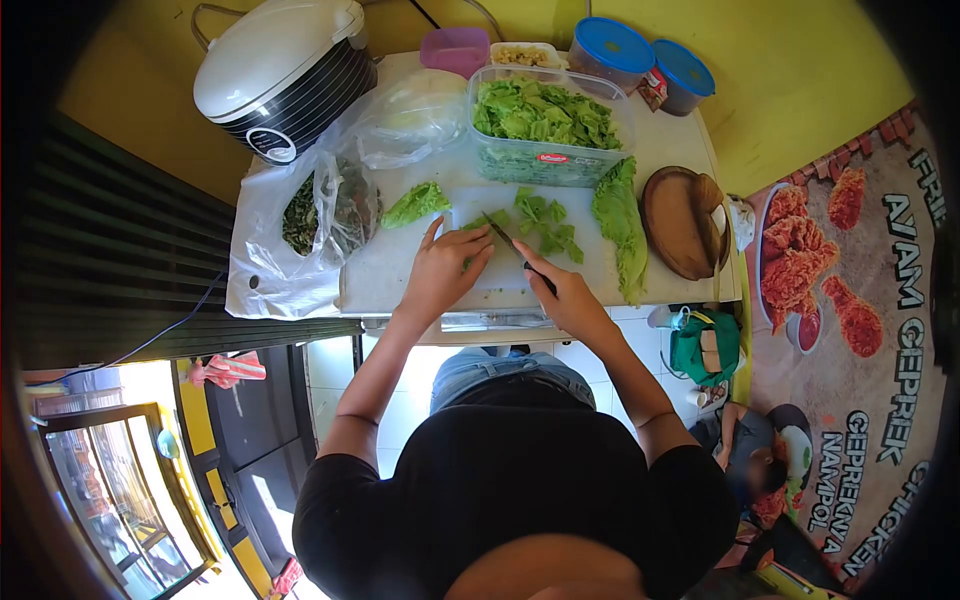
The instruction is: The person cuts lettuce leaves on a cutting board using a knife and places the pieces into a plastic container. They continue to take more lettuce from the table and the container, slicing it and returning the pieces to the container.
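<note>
My right hand (572, 300) grips the black handle of a knife (503, 234), whose blade points up and left over a white cutting board (510, 270). My left hand (447, 268) presses a lettuce leaf (478, 246) against the board with bent fingers, close to the blade. Much of that leaf is hidden under the fingers. Cut lettuce pieces (548, 224) lie just right of the blade. One small leaf (416, 203) rests beyond my left hand, and long lettuce leaves (622, 230) lie at the board's right side.
Behind the board stands a clear plastic container (545, 165) full of lettuce. Plastic bags (335, 205) with greens and a rice cooker (285, 80) are on the left. To the right sit a wooden mortar (672, 225) and blue-lidded tubs (613, 45). Another person (750, 450) is at lower right.
</note>
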`<state>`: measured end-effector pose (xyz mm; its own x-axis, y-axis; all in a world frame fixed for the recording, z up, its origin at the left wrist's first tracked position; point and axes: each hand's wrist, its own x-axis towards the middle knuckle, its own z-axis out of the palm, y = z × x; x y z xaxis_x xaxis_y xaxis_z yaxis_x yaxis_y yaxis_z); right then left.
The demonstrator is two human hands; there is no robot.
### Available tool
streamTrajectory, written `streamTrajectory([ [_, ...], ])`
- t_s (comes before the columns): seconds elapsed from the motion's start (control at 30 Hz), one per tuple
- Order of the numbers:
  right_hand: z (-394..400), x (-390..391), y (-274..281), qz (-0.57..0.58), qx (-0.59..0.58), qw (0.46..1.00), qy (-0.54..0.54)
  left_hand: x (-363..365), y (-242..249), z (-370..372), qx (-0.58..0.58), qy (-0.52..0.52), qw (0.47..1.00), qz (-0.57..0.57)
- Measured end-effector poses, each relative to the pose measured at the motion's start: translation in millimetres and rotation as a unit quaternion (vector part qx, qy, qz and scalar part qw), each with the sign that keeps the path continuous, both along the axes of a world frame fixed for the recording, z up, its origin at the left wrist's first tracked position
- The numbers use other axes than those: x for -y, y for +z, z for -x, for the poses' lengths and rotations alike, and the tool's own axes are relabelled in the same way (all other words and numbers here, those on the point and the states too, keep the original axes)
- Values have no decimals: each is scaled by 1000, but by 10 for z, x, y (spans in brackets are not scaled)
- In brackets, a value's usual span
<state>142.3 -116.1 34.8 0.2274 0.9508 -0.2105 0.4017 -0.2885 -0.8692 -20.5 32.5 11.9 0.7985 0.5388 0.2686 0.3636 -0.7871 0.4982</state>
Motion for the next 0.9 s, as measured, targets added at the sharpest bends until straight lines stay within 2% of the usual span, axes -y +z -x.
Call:
streamTrajectory([
  [0.2, 24, -68, -158, -49, 109, 993, 14, 23, 52, 22, 10, 1, 1000, -9],
  [0.43, 174, -80, -169, -6, 148, 989, 3, 29, 60, 39, 13, -5, 1000, 6],
  [0.5, 140, 28, -263, -74, 110, 991, -9, 48, 65, 48, 23, -11, 1000, 14],
  [0.57, 97, 66, -271, -79, 88, 993, -8, 61, 78, 60, 55, -18, 997, 45],
  [0.63, 91, 62, -246, -86, 64, 994, -6, 41, 25, 81, 49, -30, 998, 19],
  [0.7, 68, 14, -174, -40, 42, 998, -29, 44, 14, 71, 43, -45, 998, -6],
  [0.73, 46, 0, -108, -41, 42, 998, -30, 57, 27, 54, 47, -36, 998, 19],
  [0.8, 9, -23, 20, 43, -26, 998, -48, 74, 58, 19, 50, -28, 997, 43],
  [0.9, -8, 30, 6, 39, -69, 996, -51, 67, 117, -28, 76, -16, 993, 91],
])
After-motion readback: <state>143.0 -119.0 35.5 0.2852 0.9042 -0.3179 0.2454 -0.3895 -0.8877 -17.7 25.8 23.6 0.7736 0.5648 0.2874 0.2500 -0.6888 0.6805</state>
